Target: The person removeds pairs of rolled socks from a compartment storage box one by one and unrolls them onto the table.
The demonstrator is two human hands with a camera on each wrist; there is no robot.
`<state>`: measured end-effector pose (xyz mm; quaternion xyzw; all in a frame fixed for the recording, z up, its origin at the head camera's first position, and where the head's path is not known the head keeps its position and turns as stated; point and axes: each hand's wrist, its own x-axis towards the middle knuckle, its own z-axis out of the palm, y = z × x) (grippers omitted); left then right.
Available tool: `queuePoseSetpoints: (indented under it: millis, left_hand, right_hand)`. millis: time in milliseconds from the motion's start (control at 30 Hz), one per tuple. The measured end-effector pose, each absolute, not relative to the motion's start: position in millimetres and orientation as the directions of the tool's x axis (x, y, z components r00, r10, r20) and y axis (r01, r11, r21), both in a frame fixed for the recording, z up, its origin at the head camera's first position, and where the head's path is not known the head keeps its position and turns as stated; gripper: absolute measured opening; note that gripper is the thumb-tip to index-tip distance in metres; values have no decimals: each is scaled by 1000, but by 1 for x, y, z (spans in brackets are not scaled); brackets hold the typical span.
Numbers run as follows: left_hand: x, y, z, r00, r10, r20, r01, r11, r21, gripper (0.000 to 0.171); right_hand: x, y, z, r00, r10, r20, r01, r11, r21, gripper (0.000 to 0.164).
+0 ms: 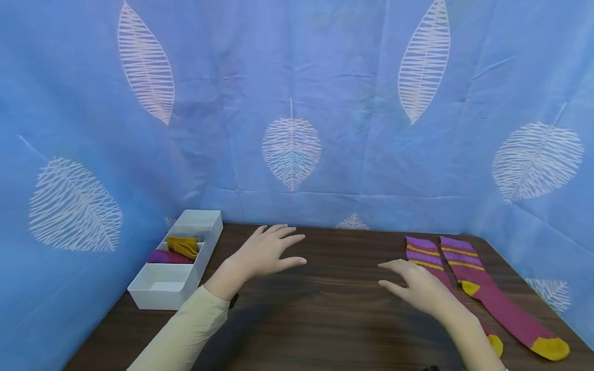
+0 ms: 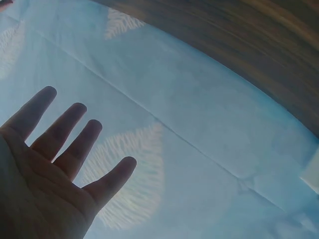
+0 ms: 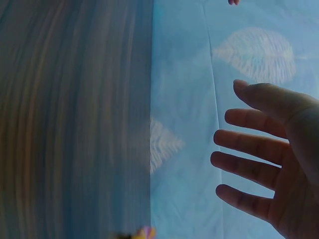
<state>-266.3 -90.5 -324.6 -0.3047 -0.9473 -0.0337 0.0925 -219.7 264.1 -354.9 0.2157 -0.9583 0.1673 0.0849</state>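
My left hand (image 1: 266, 252) hovers over the table with fingers spread, holding nothing, to the right of a white divided box (image 1: 162, 299). In the left wrist view the fingers of that hand (image 2: 45, 184) are straight and apart. My right hand (image 1: 419, 288) is also raised and holds nothing; its fingers stretch out in the right wrist view. Beside and partly behind it lie two long maroon socks with purple and yellow bands: the right sock (image 1: 506, 306) is in full sight, while the left sock (image 1: 424, 252) is partly hidden by my hand and forearm.
Inside the box, separate compartments hold a grey folded item (image 1: 199, 235), a mustard folded item (image 1: 185, 246) and a maroon and purple folded item (image 1: 169, 257). The dark wooden table (image 1: 325, 319) meets a blue leaf-patterned curtain (image 1: 343, 154) at the back and sides.
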Motion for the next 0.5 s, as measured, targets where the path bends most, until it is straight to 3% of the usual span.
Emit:
queuePoseSetpoints:
  millis: [500]
  left_hand:
    - [-224,-165,-347,-840,425,338,461,887,29,60]
  right_hand:
    - [-236,198,-362,-858,-456,238,-509,816,-274,42]
